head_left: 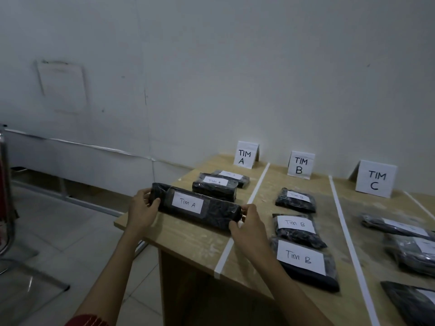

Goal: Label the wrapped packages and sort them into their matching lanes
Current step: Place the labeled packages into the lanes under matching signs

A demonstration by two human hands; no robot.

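Note:
A long black wrapped package (211,211) with a white "Tim A" label lies in the leftmost lane of the wooden table (188,236). My left hand (143,208) grips its left end and my right hand (247,222) grips its right end. Behind it sit two more "Tim A" packages (215,188) (231,177), in front of the standing "TIM A" card (245,154). The middle lane holds three "Tim B" packages (295,200) (297,230) (306,264) below the "TIM B" card (300,164). Several labelled packages (395,227) lie in the right lane under the "TIM C" card (375,179).
White tape strips (237,222) (348,245) divide the table into lanes. The table's left edge drops to a tiled floor (70,231). A metal stand (7,196) is at the far left. A white wall rises behind the table.

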